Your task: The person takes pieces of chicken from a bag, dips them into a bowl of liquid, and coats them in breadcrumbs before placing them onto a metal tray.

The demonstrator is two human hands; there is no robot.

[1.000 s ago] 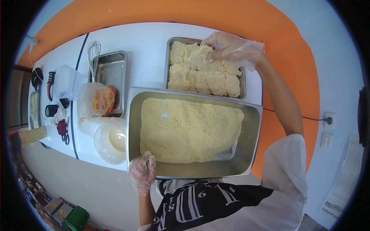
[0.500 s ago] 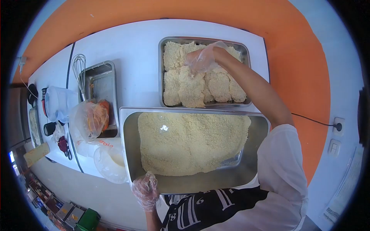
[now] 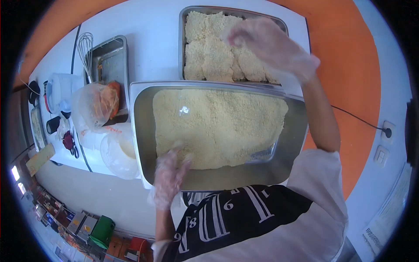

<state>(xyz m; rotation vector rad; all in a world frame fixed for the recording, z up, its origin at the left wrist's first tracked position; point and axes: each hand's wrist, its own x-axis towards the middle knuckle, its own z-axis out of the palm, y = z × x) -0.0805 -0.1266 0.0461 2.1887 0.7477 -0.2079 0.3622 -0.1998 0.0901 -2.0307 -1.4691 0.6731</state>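
A deep steel pan (image 3: 142,144) stands in front of me, holding a wide bed of pale yellow breadcrumbs (image 3: 218,126). My left hand (image 3: 169,179), in a clear plastic glove, reaches over its front left rim with fingers apart, the fingertips at the edge of the crumbs. Behind the pan is a shallow metal tray (image 3: 182,48) packed with flat crumb-coated pieces (image 3: 217,50). Over the tray's right side hangs my right hand (image 3: 273,46), also gloved and smeared by motion. Its fingers are too blurred to make out, and it covers some of the pieces.
To the left, a whisk (image 3: 86,56) leans in a dark metal tray (image 3: 125,70). A plastic bag with orange contents (image 3: 104,102) lies over that tray's front end. Nearer me stands a translucent tub (image 3: 118,157). A clear pitcher (image 3: 61,94) sits farther left.
My left hand has left the pan's front left corner and moved in over the crumbs, its fingers spreading. My right hand has lifted off the coated pieces and shifted right. The view has tilted down.
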